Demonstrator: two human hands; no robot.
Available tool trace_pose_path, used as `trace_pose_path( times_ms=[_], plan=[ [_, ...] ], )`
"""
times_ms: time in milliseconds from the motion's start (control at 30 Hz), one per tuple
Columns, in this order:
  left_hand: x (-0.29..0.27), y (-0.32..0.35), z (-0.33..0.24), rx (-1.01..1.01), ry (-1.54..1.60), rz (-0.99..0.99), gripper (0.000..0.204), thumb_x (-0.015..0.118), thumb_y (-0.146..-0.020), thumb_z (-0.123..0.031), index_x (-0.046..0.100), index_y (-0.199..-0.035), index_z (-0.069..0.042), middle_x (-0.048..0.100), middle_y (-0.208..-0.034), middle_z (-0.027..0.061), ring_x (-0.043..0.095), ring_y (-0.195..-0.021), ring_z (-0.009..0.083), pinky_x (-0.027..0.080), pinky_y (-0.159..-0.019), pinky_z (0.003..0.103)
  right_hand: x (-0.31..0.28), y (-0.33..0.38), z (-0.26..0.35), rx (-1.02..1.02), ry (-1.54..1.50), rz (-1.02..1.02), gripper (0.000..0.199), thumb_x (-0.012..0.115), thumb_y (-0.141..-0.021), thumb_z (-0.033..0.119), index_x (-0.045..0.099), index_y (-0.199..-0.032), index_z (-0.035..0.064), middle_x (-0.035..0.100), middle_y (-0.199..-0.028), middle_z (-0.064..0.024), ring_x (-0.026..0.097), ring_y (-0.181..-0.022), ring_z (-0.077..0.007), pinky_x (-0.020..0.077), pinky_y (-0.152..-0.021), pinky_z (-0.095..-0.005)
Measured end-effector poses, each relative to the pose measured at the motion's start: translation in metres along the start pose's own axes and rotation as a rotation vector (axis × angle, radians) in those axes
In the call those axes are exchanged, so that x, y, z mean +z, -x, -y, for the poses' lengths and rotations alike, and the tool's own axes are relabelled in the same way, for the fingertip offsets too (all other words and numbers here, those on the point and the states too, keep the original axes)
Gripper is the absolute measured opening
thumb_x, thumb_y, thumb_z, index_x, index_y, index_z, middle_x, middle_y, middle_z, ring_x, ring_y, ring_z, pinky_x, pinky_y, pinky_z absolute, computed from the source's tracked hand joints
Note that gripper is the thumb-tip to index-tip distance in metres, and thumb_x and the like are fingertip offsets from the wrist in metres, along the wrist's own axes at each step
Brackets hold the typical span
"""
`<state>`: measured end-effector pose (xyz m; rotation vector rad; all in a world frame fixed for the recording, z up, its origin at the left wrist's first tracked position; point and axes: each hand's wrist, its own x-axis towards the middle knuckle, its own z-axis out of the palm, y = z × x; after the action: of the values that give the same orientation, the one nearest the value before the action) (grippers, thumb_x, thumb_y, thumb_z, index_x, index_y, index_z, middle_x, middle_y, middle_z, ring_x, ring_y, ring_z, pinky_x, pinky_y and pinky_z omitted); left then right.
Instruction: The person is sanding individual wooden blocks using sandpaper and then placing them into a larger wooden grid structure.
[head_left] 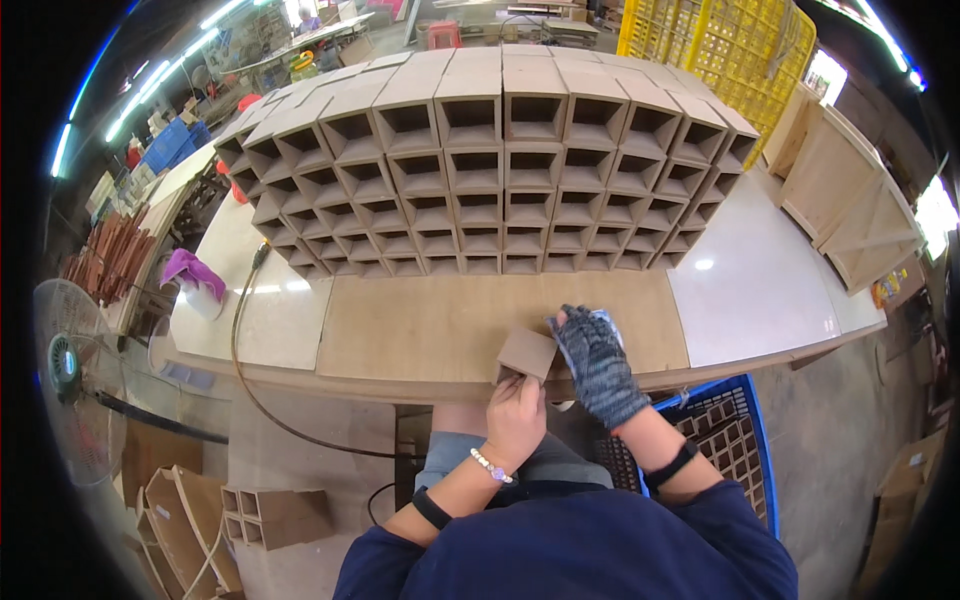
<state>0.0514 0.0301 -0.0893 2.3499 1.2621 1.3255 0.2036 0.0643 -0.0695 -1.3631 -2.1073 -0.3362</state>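
Observation:
My left hand, bare with a bead bracelet, grips a small square wooden box at the near edge of the workbench. My right hand wears a dark speckled glove and presses against the box's right side, with a light pad or cloth partly showing under its fingers. The box sits over a brown board laid on the bench. Beyond it stands a tall stack of open square wooden boxes, several rows high.
A blue crate with more small boxes is at my right on the floor. A cable runs over the bench's left edge. A pink cloth, a fan, yellow crates and wooden panels surround the white bench.

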Motion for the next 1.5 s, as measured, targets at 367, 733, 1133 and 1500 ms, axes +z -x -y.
trace_pose_path(
  times_ms=[367,733,1133,1500],
  plan=[
    [0.000,-0.004,0.001,0.014,0.034,0.011,0.020,0.054,-0.069,0.001,0.051,-0.089,0.004,0.055,-0.065,0.0178,0.055,-0.065,0.0355,0.045,-0.073,0.042,-0.001,-0.005,-0.009,0.151,0.029,0.244,0.037,0.042,-0.084,0.010,0.045,-0.121,0.0028,0.049,-0.118,-0.0180,0.045,-0.112,-0.0309,0.0303,-0.099,-0.0390],
    [-0.004,0.001,-0.001,0.009,-0.009,0.026,0.029,0.057,-0.065,0.003,0.051,-0.093,0.005,0.058,-0.070,0.0170,0.058,-0.068,0.0308,0.046,-0.076,0.038,-0.004,-0.006,0.004,0.000,-0.018,0.109,0.030,0.042,-0.080,0.010,0.051,-0.107,0.0019,0.052,-0.111,-0.0163,0.049,-0.105,-0.0298,0.0350,-0.092,-0.0402],
    [-0.013,0.000,0.004,-0.031,0.043,0.044,0.019,0.057,-0.069,-0.002,0.051,-0.086,0.003,0.056,-0.069,0.0200,0.055,-0.068,0.0369,0.046,-0.072,0.041,-0.012,-0.021,0.022,-0.114,-0.049,0.155,0.037,0.044,-0.082,0.009,0.046,-0.118,0.0025,0.054,-0.103,-0.0183,0.051,-0.100,-0.0303,0.0325,-0.096,-0.0395],
    [0.007,0.012,0.001,-0.030,0.089,-0.026,0.031,0.056,-0.065,-0.007,0.050,-0.095,-0.001,0.054,-0.069,0.0158,0.054,-0.068,0.0336,0.044,-0.070,0.040,0.016,0.010,0.001,-0.102,-0.042,0.026,0.045,0.043,-0.087,0.017,0.036,-0.127,-0.0021,0.043,-0.126,-0.0189,0.040,-0.117,-0.0315,0.0280,-0.101,-0.0413]
  ],
)
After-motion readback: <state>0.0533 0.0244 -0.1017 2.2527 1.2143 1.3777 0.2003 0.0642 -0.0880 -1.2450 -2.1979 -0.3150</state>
